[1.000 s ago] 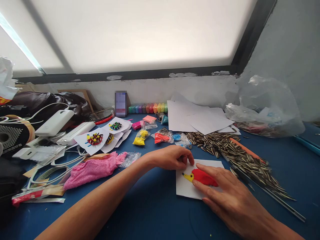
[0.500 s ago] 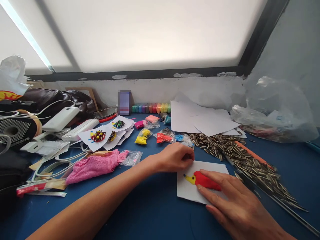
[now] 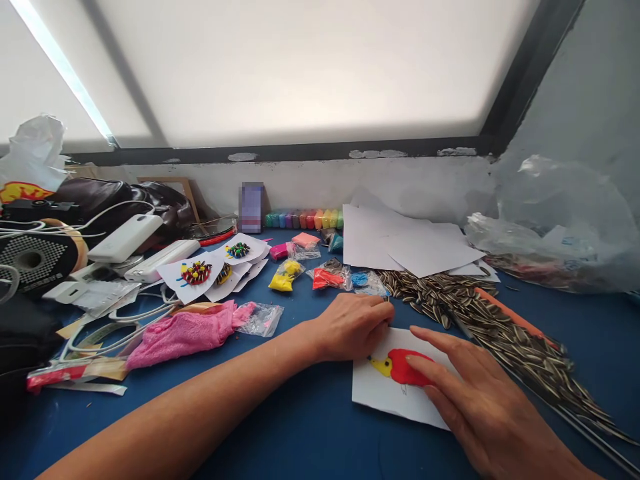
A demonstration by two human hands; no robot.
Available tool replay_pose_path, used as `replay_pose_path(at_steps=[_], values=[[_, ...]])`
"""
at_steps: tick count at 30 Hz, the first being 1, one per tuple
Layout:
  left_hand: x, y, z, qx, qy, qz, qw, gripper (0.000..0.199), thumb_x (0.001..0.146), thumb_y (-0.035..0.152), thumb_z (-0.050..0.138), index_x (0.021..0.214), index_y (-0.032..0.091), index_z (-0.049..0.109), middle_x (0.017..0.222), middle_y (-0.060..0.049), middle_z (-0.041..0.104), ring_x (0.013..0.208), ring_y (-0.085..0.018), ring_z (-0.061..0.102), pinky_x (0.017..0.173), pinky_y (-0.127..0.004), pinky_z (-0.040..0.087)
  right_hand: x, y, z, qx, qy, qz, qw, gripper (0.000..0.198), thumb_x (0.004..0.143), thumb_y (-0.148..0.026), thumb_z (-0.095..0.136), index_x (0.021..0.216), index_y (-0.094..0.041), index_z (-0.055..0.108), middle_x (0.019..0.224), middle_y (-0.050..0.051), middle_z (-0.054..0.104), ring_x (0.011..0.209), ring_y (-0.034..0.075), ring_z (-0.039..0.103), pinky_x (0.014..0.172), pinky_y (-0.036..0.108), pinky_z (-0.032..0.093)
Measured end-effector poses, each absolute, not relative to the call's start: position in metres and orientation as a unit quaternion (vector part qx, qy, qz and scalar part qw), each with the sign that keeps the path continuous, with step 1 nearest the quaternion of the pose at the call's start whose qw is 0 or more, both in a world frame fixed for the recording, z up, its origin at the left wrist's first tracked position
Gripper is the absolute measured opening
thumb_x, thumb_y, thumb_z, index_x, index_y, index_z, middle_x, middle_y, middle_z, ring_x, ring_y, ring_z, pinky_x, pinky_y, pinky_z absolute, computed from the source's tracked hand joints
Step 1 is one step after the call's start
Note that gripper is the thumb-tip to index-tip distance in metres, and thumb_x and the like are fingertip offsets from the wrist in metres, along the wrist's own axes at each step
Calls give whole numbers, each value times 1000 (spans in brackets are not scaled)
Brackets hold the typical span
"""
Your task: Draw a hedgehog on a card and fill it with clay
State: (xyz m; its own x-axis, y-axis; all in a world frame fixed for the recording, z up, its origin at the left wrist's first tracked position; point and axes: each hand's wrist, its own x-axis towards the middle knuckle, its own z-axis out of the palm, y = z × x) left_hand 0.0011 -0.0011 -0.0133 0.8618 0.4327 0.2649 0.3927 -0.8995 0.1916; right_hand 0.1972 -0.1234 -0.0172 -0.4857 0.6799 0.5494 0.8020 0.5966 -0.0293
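Observation:
A white card (image 3: 373, 390) lies on the blue table. On it is a flat hedgehog-like shape of red clay (image 3: 404, 365) with a yellow clay snout (image 3: 383, 367), a dark eye dot and a blue nose tip. Faint pencil lines show below the red. My right hand (image 3: 480, 400) has its fingers spread, two of them over the red clay's right part. My left hand (image 3: 353, 327) is closed at the card's upper left corner, its fingers curled under and mostly hidden; whatever they grip cannot be seen.
Striped sunflower seeds (image 3: 520, 347) are heaped right of the card, with an orange stick (image 3: 517, 317) among them. Behind lie clay bags, such as a yellow one (image 3: 286, 275), and white paper sheets (image 3: 400, 233). Finished seed figures (image 3: 197, 273), a pink cloth (image 3: 185, 337) and cables sit left.
My right hand has shifted slightly right and lifted its index finger off the red clay, uncovering more of it. My left hand stays closed by the card's corner. The view tilts slightly.

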Motion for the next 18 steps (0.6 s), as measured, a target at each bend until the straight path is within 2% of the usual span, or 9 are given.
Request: replay_pose_path(at_steps=[4, 10, 18], values=[[1, -3, -13, 962, 216, 152, 66, 13, 89, 16, 38, 92, 18, 51, 87, -2, 62, 74, -14, 54, 60, -27, 36, 198, -118, -17, -409, -869, -112, 255, 28, 90, -17, 51, 114, -24, 63, 132, 11, 52, 118, 26, 52, 91, 42, 49], [0, -3, -10, 962, 212, 156, 72, 12, 89, 16, 39, 91, 18, 50, 88, -2, 62, 73, -13, 54, 60, -27, 35, 199, -118, -8, -415, -875, -96, 229, 29, 88, -29, 55, 116, -29, 64, 140, 8, 45, 121, 29, 50, 88, 44, 50], [0, -2, -15, 961, 213, 163, 67, 12, 88, 16, 40, 94, 19, 51, 89, -2, 63, 75, -14, 55, 59, -27, 34, 197, -117, -17, -401, -879, -119, 230, 32, 87, -28, 57, 118, -27, 64, 141, 10, 45, 123, 31, 48, 94, 49, 45]])
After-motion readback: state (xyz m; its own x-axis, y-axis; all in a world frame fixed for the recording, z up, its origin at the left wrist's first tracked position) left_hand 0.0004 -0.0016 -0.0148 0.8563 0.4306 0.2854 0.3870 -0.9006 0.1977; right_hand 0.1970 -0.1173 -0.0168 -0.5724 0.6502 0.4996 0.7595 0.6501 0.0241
